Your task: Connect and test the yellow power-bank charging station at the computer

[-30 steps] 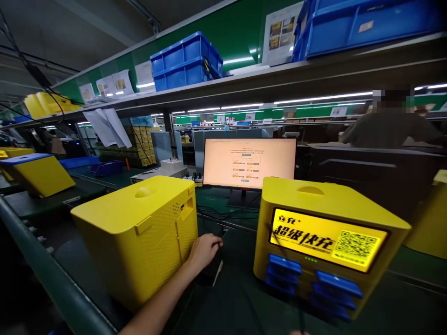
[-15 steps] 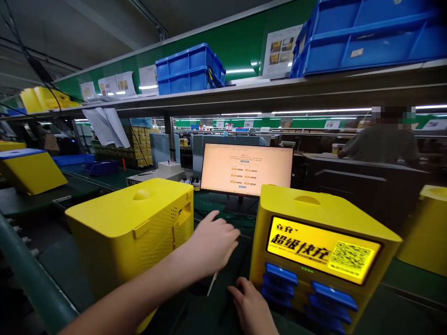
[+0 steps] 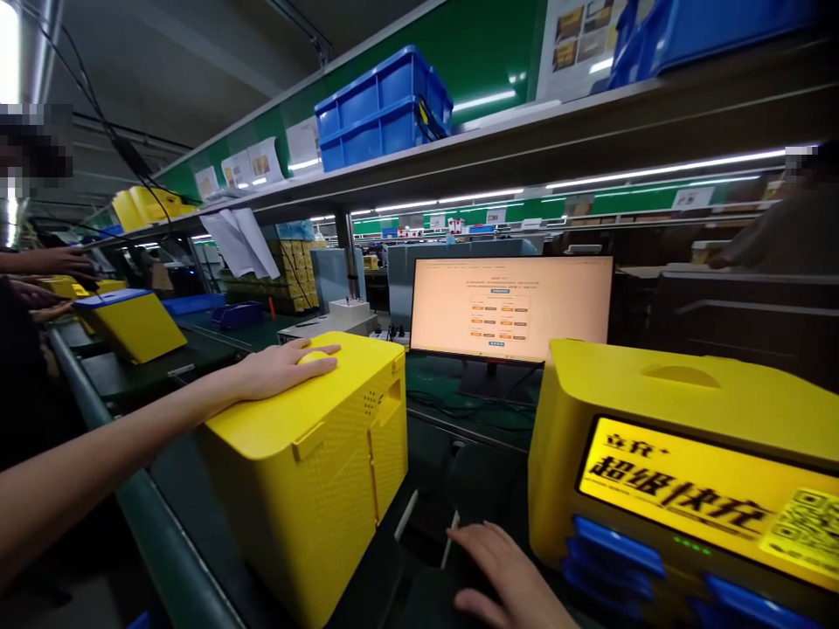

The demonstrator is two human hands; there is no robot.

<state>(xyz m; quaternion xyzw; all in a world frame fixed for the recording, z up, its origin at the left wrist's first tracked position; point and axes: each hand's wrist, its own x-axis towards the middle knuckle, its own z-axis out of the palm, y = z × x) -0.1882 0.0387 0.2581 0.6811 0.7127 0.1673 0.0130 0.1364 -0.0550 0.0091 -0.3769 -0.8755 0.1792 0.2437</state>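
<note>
Grip, left hand (image 3: 288, 367): flat, fingers spread loose, palm down on top of yellow box (image 3: 308, 463); nothing clasped.
Grip, right hand (image 3: 508, 581): lies open, palm down on dark desk (image 3: 459, 489) at near edge, just left of charging station (image 3: 682, 472); grasps nothing.
Yellow box: left of centre on desk, smooth matte plastic, rounded corners, perforated mesh side panels, small tab latches, shallow round dimple on top under left fingers.
Charging station: right, glossy yellow casing, lit yellow screen with black characters and QR code, blue slot-in units in its front bays.
White sticks (image 3: 406, 515): two thin ones on desk between the boxes.
Monitor (image 3: 511, 307): far centre, pale orange screen.
Blue crates (image 3: 386, 109): hard plastic, stacked on overhead shelf; contents hidden.
Far left: another person's hands (image 3: 62, 260) at a blue-lidded yellow box (image 3: 131, 321).
</note>
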